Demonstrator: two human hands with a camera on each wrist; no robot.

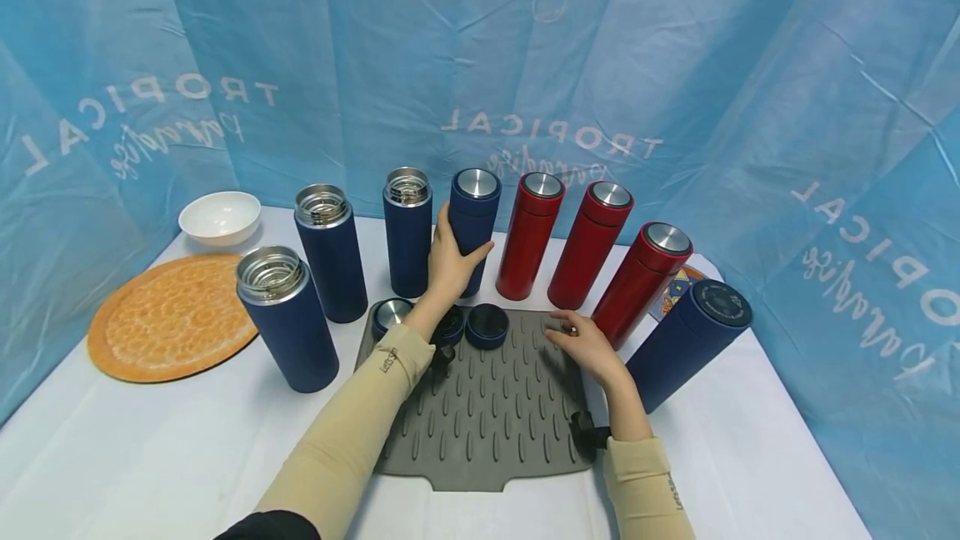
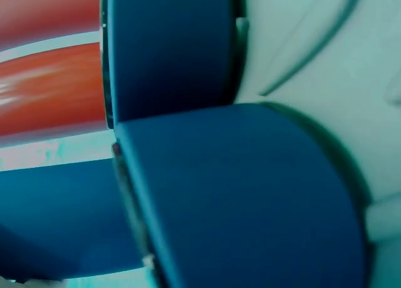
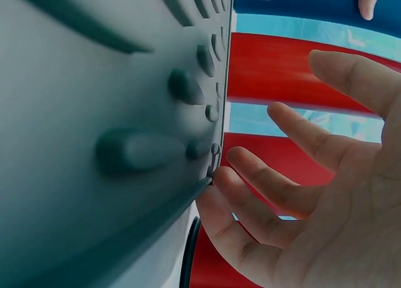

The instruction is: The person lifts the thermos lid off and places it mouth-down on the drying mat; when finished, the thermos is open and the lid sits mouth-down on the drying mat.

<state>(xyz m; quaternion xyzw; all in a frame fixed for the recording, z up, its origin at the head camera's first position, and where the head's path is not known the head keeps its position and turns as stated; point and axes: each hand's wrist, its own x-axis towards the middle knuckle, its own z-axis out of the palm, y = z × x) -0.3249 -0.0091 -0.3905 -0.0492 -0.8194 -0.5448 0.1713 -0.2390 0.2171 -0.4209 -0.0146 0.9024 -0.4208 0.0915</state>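
Observation:
My left hand (image 1: 447, 263) grips a lidded navy thermos (image 1: 477, 205) at the back middle, thumb across its front and fingers round its left side. One fingertip shows on that thermos in the right wrist view. My right hand (image 1: 590, 348) hovers at the right of a grey ridged mat (image 1: 495, 432), fingers spread and loosely bent, holding nothing; its fingertips appear close to the mat's edge in the right wrist view. Under my left forearm, three navy lids sit on the mat's back edge: one silver-topped lid (image 1: 392, 313) and two dark-faced lids, the rightmost lid (image 1: 487, 327) fully visible.
Lidless navy thermoses (image 1: 288, 323) stand on the left. Three red thermoses (image 1: 528, 240) and a navy thermos (image 1: 686, 340) curve round to the right. A round orange-brown mat (image 1: 176, 319) and a white bowl (image 1: 221, 219) lie far left. A blue curtain (image 1: 390, 48) closes off the back.

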